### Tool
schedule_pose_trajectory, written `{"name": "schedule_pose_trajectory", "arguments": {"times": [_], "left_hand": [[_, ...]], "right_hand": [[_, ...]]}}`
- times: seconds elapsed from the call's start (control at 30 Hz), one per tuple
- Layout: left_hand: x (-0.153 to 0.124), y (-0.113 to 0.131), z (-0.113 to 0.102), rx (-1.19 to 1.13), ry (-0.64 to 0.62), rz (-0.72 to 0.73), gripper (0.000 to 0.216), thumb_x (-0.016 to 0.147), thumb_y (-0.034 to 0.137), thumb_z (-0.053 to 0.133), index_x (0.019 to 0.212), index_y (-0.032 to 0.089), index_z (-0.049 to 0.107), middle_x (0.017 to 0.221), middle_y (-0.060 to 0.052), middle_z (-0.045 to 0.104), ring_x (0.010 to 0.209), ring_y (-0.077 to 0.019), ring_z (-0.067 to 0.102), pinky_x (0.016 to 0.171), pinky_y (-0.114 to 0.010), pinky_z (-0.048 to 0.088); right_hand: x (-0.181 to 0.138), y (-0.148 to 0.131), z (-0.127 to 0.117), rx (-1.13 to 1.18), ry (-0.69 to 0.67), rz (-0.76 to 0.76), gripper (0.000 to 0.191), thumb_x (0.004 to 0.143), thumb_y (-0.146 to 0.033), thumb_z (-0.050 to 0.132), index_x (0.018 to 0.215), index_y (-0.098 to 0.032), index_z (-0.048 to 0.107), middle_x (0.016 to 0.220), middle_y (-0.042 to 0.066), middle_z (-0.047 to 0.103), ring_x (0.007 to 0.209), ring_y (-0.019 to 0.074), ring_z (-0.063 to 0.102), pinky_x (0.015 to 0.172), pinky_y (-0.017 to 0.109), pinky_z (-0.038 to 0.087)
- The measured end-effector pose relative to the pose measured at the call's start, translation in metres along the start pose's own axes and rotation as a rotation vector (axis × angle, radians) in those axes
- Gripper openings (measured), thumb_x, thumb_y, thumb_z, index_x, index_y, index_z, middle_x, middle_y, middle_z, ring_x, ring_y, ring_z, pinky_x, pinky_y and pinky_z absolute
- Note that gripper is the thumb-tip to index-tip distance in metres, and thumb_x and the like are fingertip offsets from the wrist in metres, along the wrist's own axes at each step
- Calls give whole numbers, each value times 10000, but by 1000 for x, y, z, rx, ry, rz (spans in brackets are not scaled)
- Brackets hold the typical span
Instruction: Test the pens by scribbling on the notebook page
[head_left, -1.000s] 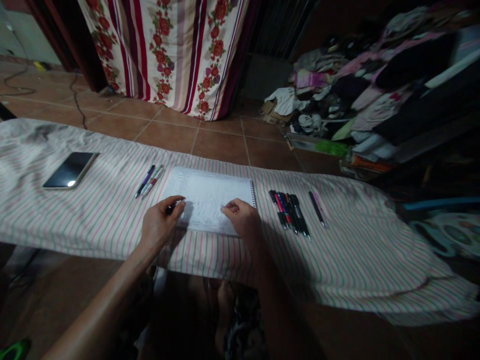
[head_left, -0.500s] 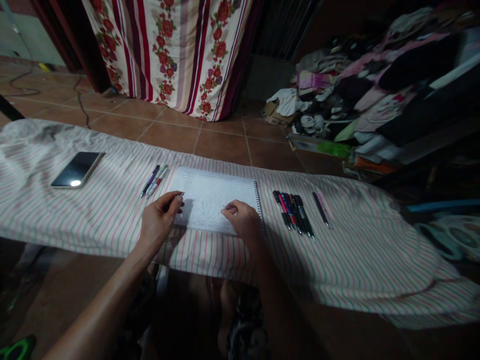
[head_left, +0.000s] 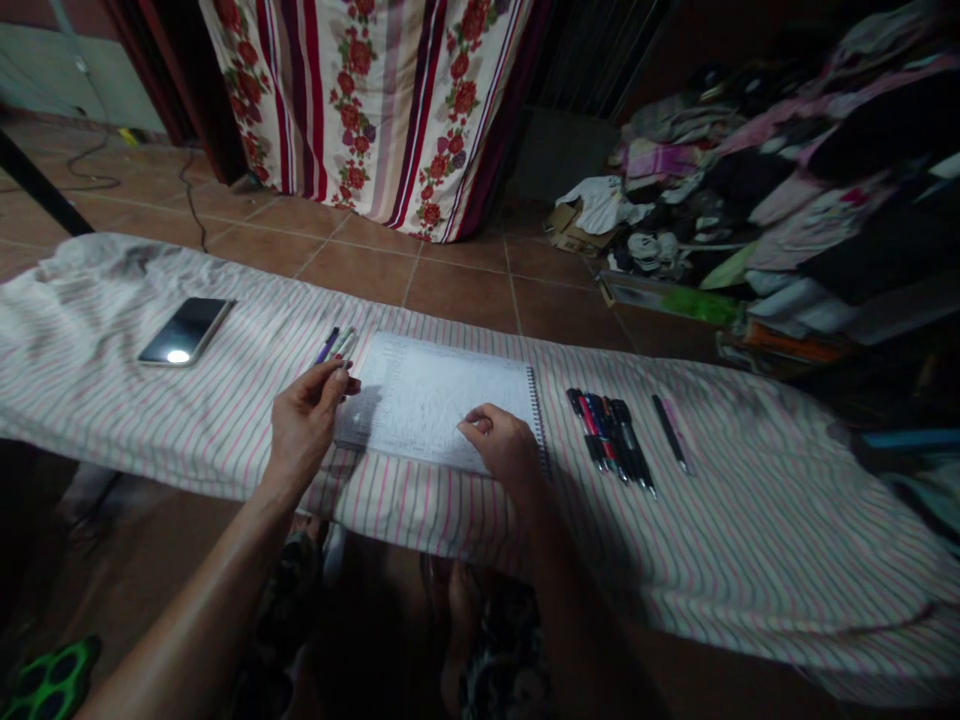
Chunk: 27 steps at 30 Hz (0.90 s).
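A spiral notebook (head_left: 442, 385) lies open at a page with faint marks, its wire binding on the right. My left hand (head_left: 311, 408) is closed in a pinch at the notebook's left edge, just in front of a few pens (head_left: 328, 345) in purple and white. What its fingertips hold, if anything, is too small to make out. Over the lower right of the page, my right hand (head_left: 504, 445) has thumb and forefinger pressed together. Whether something thin is between them cannot be made out. Several dark, red and blue pens (head_left: 611, 435) lie side by side right of the binding.
A black pen (head_left: 670, 433) and a pink one rest farther right. On the left lies a phone (head_left: 187, 330) with a bright reflection. Striped cloth (head_left: 750, 520) covers the long surface. Beyond are a floral curtain (head_left: 390, 110) and a heap of clothes (head_left: 720, 170) on the tiled floor.
The view has turned slightly left. My left hand has shifted left relative to the notebook, nearer the purple and white pens. My right hand keeps about the same place over the page.
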<state>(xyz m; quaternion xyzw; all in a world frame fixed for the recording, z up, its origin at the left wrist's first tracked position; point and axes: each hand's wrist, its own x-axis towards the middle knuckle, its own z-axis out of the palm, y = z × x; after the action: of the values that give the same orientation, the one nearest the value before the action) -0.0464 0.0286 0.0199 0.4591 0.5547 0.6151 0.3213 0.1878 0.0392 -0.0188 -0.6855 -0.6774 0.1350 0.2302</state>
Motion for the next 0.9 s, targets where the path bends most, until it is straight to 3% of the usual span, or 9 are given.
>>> {"name": "schedule_pose_trajectory", "arguments": {"times": [0.37, 0.63, 0.77, 0.9], "left_hand": [[0, 7, -1, -29, 13, 31, 301, 758, 385, 595, 921, 136, 640, 696, -6, 633, 498, -84, 548, 506, -223, 445], [-23, -7, 23, 215, -288, -124, 347, 776, 424, 542, 959, 147, 644, 683, -20, 648, 524, -120, 558, 534, -243, 451], [-35, -14, 33, 390, -460, -138, 331, 804, 413, 490, 935, 165, 665, 732, -52, 689, 614, -162, 617, 585, -262, 466], [-42, -9, 38, 502, -553, -101, 318, 825, 386, 449, 932, 186, 673, 807, -64, 708, 726, -187, 646, 645, -272, 470]], "right_hand": [[0, -4, -3, 22, -17, 11, 125, 720, -311, 587, 769, -205, 633, 680, 6, 624, 681, 165, 578, 635, 263, 378], [4, 1, -16, 196, -9, 79, 126, 700, -324, 579, 735, -209, 614, 633, -6, 620, 630, 155, 574, 626, 263, 402], [6, 6, -26, 192, 28, 125, 103, 703, -250, 533, 750, -206, 614, 685, 11, 643, 691, 171, 606, 679, 282, 429], [6, 9, -27, 182, 46, 115, 127, 703, -205, 504, 759, -208, 618, 722, 21, 653, 725, 179, 612, 702, 293, 441]]}}
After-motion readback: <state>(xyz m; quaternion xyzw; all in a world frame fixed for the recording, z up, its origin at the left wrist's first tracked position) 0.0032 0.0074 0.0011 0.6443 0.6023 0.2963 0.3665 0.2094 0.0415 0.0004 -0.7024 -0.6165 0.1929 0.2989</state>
